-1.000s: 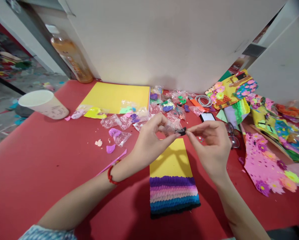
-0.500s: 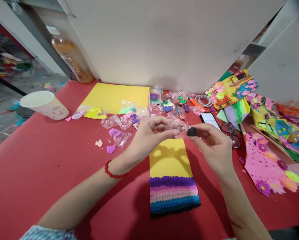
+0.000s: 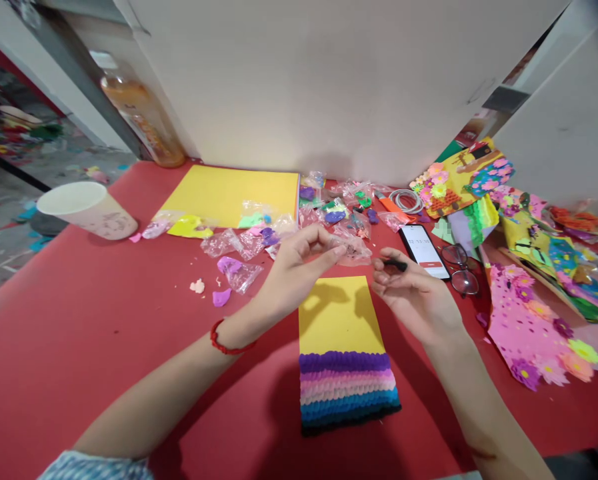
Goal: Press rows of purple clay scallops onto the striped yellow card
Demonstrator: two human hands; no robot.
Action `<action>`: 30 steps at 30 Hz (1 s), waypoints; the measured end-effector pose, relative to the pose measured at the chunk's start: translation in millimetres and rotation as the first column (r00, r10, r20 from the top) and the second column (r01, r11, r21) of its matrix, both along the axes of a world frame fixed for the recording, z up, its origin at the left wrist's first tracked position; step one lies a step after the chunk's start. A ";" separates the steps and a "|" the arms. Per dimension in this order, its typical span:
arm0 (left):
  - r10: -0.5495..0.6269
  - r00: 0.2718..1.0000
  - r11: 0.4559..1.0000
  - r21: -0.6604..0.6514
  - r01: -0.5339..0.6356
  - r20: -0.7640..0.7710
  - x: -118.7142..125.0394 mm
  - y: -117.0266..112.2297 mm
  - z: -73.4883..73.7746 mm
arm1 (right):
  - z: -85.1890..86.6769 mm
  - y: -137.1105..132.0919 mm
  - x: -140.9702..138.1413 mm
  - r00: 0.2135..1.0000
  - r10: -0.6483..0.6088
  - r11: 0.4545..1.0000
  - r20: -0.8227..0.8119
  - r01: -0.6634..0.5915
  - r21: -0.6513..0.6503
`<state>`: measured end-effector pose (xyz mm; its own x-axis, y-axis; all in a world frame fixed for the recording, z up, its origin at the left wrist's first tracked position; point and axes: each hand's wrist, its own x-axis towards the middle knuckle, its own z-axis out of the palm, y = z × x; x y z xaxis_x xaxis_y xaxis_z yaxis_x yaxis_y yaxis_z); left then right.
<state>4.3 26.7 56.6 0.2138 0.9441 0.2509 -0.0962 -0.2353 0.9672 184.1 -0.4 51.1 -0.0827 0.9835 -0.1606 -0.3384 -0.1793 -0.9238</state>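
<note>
My left hand (image 3: 306, 259), with a red cord on its wrist, pinches a small clear plastic bag (image 3: 353, 249) between thumb and fingers. In my right hand (image 3: 419, 293), palm turned partly up, a small lump of black clay (image 3: 395, 265) rests in the curled fingers. Both hands hover over a yellow card (image 3: 341, 317) lying on the red table. Scalloped clay rows (image 3: 347, 390) in purple, pinks, blues and black cover the card's near end. The hands are apart from each other.
Bagged clay pieces (image 3: 336, 213) and a larger yellow sheet (image 3: 229, 193) lie behind. At left stand a paper cup (image 3: 89, 210) and a drink bottle (image 3: 143, 113). A phone (image 3: 423, 252), eyeglasses (image 3: 461, 270) and decorated clay pictures (image 3: 523, 313) are on the right.
My right hand has drawn away from the bag and turned its palm up, carrying the black clay. My left hand stays almost in place with the bag.
</note>
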 end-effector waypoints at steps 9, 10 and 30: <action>-0.044 0.996 0.993 -0.104 0.051 0.074 -1.5 -1.6 1.3 | -4.2 6.2 -10.5 0.938 -0.003 0.992 0.346 -0.042 0.123; -0.044 0.995 0.993 -0.109 0.054 0.092 -1.9 -1.7 1.3 | -5.6 5.9 -11.7 0.939 0.003 0.990 0.344 -0.051 0.129; -0.182 0.944 0.958 -0.167 0.233 0.274 6.1 -10.6 10.9 | 4.3 -13.2 -16.6 0.375 -0.756 0.471 0.536 -0.257 0.844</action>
<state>10.3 16.1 67.5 0.3638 0.9211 0.1384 -0.3702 0.0066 0.9289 167.5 -13.6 55.4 -0.1405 0.5986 0.7886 0.7417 0.5913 -0.3167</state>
